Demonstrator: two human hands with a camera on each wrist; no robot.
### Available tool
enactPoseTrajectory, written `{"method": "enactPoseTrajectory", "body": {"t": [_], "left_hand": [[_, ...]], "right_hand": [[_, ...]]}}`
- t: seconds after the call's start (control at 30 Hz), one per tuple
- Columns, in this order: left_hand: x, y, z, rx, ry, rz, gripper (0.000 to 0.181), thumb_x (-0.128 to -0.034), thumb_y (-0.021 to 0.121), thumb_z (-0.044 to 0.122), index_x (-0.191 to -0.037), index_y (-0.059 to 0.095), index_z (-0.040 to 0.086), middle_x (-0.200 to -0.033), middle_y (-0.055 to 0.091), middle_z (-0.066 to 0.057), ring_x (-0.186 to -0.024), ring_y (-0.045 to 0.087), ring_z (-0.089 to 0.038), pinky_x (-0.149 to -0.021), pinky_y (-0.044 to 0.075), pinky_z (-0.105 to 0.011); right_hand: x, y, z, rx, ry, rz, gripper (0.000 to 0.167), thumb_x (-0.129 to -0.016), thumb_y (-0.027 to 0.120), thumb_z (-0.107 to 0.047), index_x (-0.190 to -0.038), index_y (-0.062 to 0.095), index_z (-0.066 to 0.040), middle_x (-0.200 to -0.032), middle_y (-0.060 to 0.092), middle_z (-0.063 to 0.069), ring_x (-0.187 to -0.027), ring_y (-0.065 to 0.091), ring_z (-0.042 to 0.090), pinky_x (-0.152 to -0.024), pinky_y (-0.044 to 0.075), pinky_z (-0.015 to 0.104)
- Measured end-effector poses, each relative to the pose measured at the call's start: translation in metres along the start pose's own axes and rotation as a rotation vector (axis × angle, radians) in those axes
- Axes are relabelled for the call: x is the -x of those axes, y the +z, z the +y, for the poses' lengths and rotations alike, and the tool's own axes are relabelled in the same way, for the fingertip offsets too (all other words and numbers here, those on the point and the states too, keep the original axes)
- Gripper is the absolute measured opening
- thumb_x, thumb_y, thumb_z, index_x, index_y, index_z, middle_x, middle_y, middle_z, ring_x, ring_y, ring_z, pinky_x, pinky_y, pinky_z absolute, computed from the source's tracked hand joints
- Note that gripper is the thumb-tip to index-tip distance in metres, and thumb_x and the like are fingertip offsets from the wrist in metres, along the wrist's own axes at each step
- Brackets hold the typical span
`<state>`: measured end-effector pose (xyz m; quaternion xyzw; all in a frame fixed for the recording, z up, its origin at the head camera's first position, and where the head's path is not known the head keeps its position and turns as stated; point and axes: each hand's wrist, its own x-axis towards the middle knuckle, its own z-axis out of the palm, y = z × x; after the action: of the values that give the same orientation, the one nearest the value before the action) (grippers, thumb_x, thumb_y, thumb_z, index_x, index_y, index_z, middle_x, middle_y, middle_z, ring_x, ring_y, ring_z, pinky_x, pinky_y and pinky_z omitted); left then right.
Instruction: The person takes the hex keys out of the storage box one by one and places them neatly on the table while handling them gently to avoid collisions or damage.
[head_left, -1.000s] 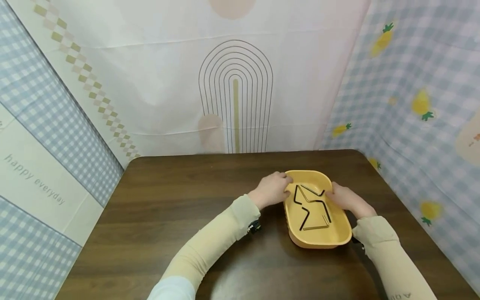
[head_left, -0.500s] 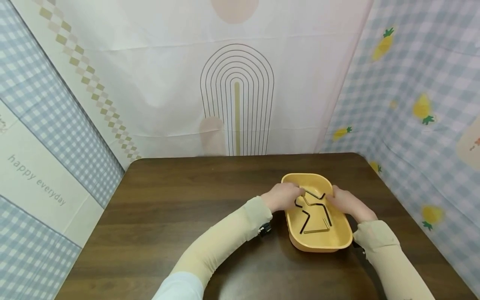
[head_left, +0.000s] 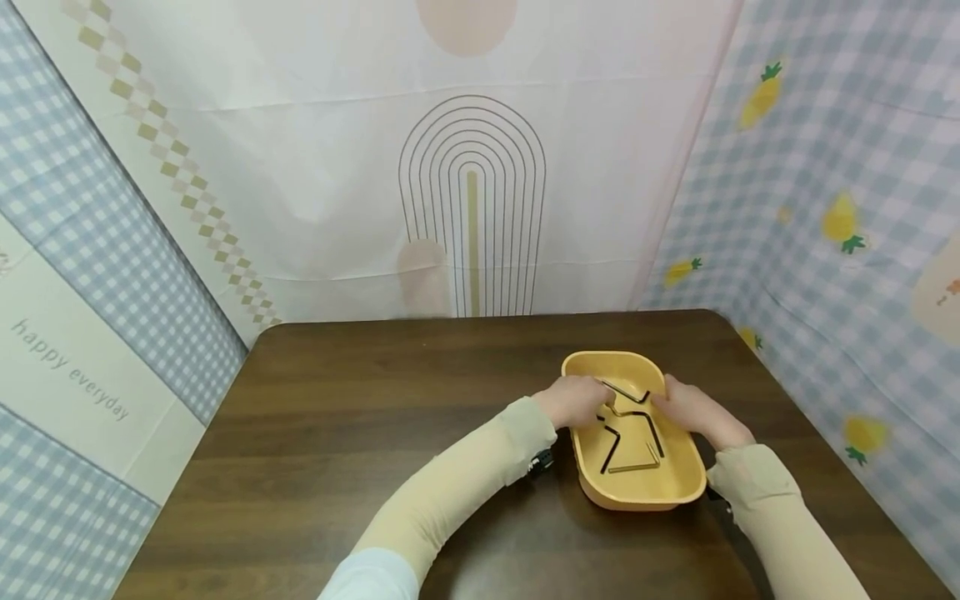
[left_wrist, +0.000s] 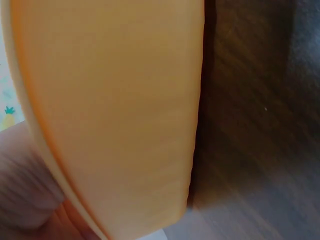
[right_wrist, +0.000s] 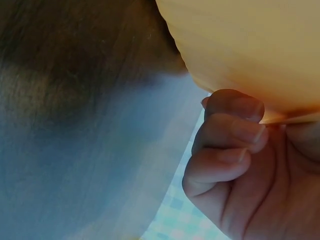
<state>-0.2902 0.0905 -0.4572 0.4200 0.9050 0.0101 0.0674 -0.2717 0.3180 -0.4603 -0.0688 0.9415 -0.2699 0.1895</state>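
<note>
A yellow tray [head_left: 678, 475] holds several L-shaped keys, some black [head_left: 611, 450] and some brass-coloured [head_left: 633, 467]. My left hand [head_left: 577, 402] reaches over its left rim, fingers down among the keys at the upper left, partly covering a black one; whether they pinch it I cannot tell. The left wrist view has the tray's outer wall [left_wrist: 120, 110] hiding the fingertips of that hand [left_wrist: 25, 185]. At the right rim, my right hand [head_left: 693, 410] grips the tray, thumb inside. Its curled fingers [right_wrist: 225, 135] press the outer wall in the right wrist view.
The tray stands on the right part of a dark wooden table [head_left: 360, 400]. Behind the table hangs a pale cloth [head_left: 322, 183] with an arch print, and a blue checked cloth [head_left: 795, 242] hangs on the right.
My left hand has moved from the tray's left rim rightwards and down into the tray, over the upper-left keys. The right hand keeps its grip on the rim.
</note>
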Motion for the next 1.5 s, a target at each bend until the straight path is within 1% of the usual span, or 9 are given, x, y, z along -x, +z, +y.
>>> {"method": "enactPoseTrajectory", "body": {"t": [0.13,0.27,0.37,0.5,0.8,1.0,1.13,1.3,1.5], "left_hand": [[-0.002,-0.001,0.002,-0.009,-0.006,-0.015,0.025,-0.0971,0.065,0.014,-0.119,0.072,0.024,-0.113,0.069,0.011,-0.094,0.061,-0.003,-0.073,0.048,-0.021],[-0.005,0.0,0.002,-0.025,0.0,-0.019,0.014,-0.0963,0.063,0.011,-0.098,0.068,0.023,-0.091,0.063,0.011,-0.073,0.05,-0.006,-0.062,0.04,-0.021],[-0.006,0.0,0.003,-0.034,0.007,-0.014,0.016,-0.0956,0.062,0.01,-0.085,0.06,0.022,-0.081,0.056,0.008,-0.067,0.043,-0.007,-0.058,0.036,-0.021],[-0.007,0.0,0.003,-0.059,0.014,-0.008,0.021,-0.096,0.061,0.011,-0.08,0.054,0.022,-0.076,0.052,0.007,-0.064,0.041,-0.007,-0.056,0.035,-0.021],[-0.01,0.0,0.004,-0.107,0.008,-0.033,0.013,-0.0982,0.06,0.017,-0.087,0.058,0.022,-0.08,0.057,0.008,-0.068,0.047,-0.007,-0.059,0.039,-0.023],[-0.012,0.004,0.006,-0.151,0.002,-0.088,0.01,-0.102,0.054,0.019,-0.098,0.063,0.024,-0.088,0.061,0.007,-0.074,0.05,-0.008,-0.063,0.041,-0.024],[-0.012,0.008,0.008,-0.185,0.001,-0.121,0.012,-0.1031,0.053,0.021,-0.104,0.064,0.024,-0.092,0.064,0.006,-0.075,0.051,-0.009,-0.064,0.041,-0.024],[-0.012,0.012,0.009,-0.207,-0.013,-0.135,0.013,-0.103,0.052,0.022,-0.108,0.064,0.026,-0.097,0.064,0.006,-0.079,0.052,-0.009,-0.066,0.042,-0.025],[-0.013,0.013,0.008,-0.222,-0.01,-0.12,0.011,-0.1017,0.054,0.023,-0.106,0.064,0.026,-0.094,0.064,0.006,-0.077,0.053,-0.009,-0.064,0.043,-0.026]], "right_hand": [[-0.001,-0.001,-0.001,-0.003,-0.002,0.006,0.069,-0.108,0.036,-0.022,-0.146,0.003,0.025,-0.106,0.061,0.035,-0.077,0.069,0.025,-0.07,0.056,0.043],[-0.001,0.0,-0.001,-0.005,0.005,0.008,0.068,-0.108,0.036,-0.021,-0.146,0.004,0.025,-0.104,0.061,0.033,-0.076,0.069,0.024,-0.067,0.055,0.04],[-0.001,0.0,-0.001,-0.006,0.004,0.014,0.066,-0.108,0.036,-0.02,-0.146,0.006,0.024,-0.102,0.062,0.031,-0.075,0.068,0.024,-0.065,0.054,0.04],[0.001,0.0,-0.001,-0.001,-0.002,0.023,0.067,-0.108,0.037,-0.02,-0.146,0.004,0.025,-0.104,0.062,0.033,-0.076,0.069,0.025,-0.065,0.055,0.04],[0.003,-0.002,-0.004,-0.012,-0.012,0.029,0.068,-0.108,0.038,-0.02,-0.146,0.003,0.025,-0.105,0.063,0.033,-0.079,0.069,0.025,-0.068,0.055,0.04],[0.003,0.0,-0.004,-0.009,0.002,0.029,0.066,-0.108,0.038,-0.019,-0.146,0.006,0.025,-0.101,0.063,0.031,-0.075,0.069,0.025,-0.065,0.055,0.04],[0.001,0.003,-0.002,-0.006,0.003,0.033,0.064,-0.107,0.038,-0.019,-0.146,0.009,0.023,-0.095,0.065,0.025,-0.072,0.068,0.023,-0.063,0.054,0.039],[0.0,0.006,0.001,-0.019,0.0,0.036,0.062,-0.107,0.037,-0.019,-0.145,0.012,0.022,-0.09,0.065,0.021,-0.068,0.068,0.022,-0.061,0.054,0.038],[-0.001,0.005,0.002,-0.027,0.0,0.036,0.064,-0.107,0.037,-0.02,-0.146,0.01,0.023,-0.094,0.064,0.025,-0.069,0.068,0.023,-0.062,0.055,0.039]]}}
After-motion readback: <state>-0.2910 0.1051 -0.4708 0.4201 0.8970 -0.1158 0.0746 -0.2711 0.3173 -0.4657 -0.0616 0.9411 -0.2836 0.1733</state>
